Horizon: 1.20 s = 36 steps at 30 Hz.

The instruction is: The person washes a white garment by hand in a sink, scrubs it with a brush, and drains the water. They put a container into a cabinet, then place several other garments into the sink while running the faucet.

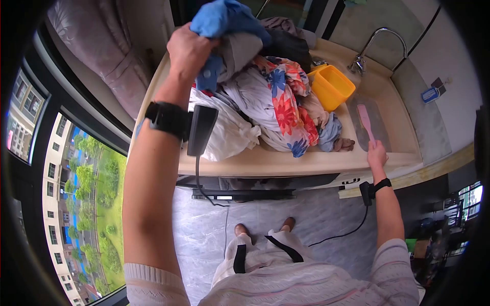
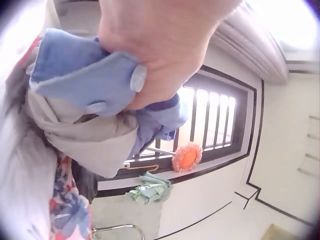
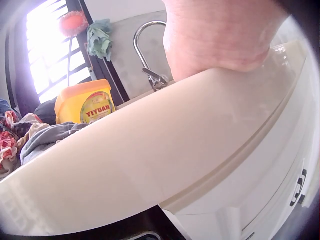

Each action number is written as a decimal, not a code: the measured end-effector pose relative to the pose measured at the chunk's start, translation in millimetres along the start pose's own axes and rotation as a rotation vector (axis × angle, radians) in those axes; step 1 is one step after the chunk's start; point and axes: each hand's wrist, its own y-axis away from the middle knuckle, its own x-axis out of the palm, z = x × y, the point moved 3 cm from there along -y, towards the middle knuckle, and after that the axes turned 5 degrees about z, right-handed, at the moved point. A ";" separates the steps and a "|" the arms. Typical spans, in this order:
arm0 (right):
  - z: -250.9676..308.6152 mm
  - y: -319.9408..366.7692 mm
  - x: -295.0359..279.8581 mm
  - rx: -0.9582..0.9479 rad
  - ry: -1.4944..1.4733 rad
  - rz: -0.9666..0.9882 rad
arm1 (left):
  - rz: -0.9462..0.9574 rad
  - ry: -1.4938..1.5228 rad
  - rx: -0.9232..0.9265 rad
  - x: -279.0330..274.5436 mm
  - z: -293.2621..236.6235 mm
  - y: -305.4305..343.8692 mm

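Observation:
In the head view the left hand (image 1: 190, 51) grips a blue garment (image 1: 227, 19) with a button, raised at the back left of a clothes heap; the left wrist view shows the fingers curled into the blue cloth (image 2: 85, 75) beside grey fabric (image 2: 90, 145). White cloth (image 1: 227, 135) and a red-and-blue flowered cloth (image 1: 286, 102) lie in the heap. At the right, the right hand (image 1: 377, 154) holds the handle of a pink brush (image 1: 364, 120), whose head lies over the sink basin. In the right wrist view the fingers are hidden behind the counter edge (image 3: 150, 145).
A yellow tub (image 1: 334, 89) stands between the heap and the basin (image 1: 380, 117). Behind the basin rises a chrome faucet (image 1: 359, 64). A blue-and-white item (image 1: 430, 95) is on the right wall. A window is at the left; cables hang from both wrists.

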 end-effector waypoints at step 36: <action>-8.6 -3.3 6.5 -0.035 -0.048 -0.034 | 0.486 -0.185 0.282 93.7 -14.4 15.5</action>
